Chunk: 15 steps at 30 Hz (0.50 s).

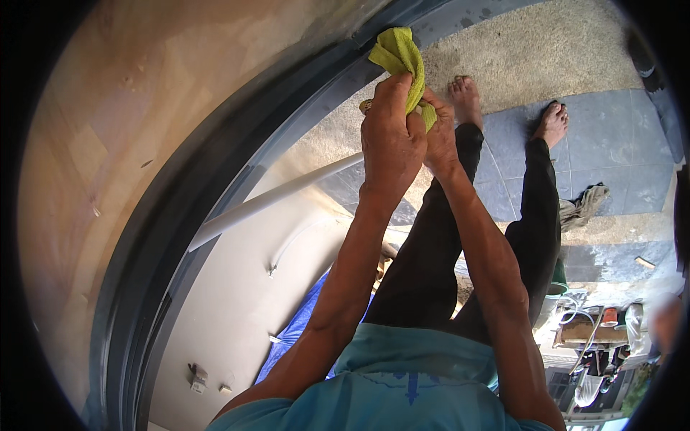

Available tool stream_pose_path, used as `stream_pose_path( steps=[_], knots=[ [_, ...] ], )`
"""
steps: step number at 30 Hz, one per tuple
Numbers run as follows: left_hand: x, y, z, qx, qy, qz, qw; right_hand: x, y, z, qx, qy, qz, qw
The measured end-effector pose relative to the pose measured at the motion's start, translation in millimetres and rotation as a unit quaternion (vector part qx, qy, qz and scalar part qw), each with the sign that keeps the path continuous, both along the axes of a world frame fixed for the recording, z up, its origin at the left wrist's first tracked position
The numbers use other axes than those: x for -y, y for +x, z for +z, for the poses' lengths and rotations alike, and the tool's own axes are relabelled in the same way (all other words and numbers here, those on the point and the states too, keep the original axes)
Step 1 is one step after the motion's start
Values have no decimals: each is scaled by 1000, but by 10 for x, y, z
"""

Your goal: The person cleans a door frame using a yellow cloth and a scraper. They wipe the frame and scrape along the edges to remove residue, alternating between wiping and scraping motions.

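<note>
A yellow-green cloth [402, 56] is bunched between my two hands, close to a dark grey frame [316, 90] that bends across the view. My left hand [392, 136] is closed on the cloth, its fingers mostly hidden behind the back of the hand. Right beside it, my right hand [440, 133] grips the cloth's lower end, with a folded bit showing at the fingers. The upper end of the cloth sticks out above both hands and appears to lie against the frame's edge. A small gold-coloured round thing shows by the left hand's fingers.
A white pole [280, 201] slants behind my left forearm. Below lie a blue tarp [295, 330] and, on grey floor tiles [604, 136], a crumpled grey rag [583, 207]. A green bucket [558, 279] and clutter stand at right, near a blurred person [665, 323].
</note>
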<state>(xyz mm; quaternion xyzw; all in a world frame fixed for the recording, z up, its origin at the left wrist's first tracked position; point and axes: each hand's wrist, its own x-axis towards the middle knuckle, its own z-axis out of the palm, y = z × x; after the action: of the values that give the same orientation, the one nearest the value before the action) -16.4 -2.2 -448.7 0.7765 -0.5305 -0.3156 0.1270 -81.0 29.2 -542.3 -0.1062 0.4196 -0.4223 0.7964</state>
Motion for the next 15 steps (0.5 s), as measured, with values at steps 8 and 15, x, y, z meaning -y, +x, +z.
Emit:
stream_pose_path(
  steps=[8, 15],
  knots=[
    [162, -66, -61, 26, -1, -18, 1000, 72, 74, -19, 8, 26, -50, 998],
    [-8, 167, -51, 62, 38, -13, 997, -88, 249, -30, 69, 51, -23, 996]
  ],
)
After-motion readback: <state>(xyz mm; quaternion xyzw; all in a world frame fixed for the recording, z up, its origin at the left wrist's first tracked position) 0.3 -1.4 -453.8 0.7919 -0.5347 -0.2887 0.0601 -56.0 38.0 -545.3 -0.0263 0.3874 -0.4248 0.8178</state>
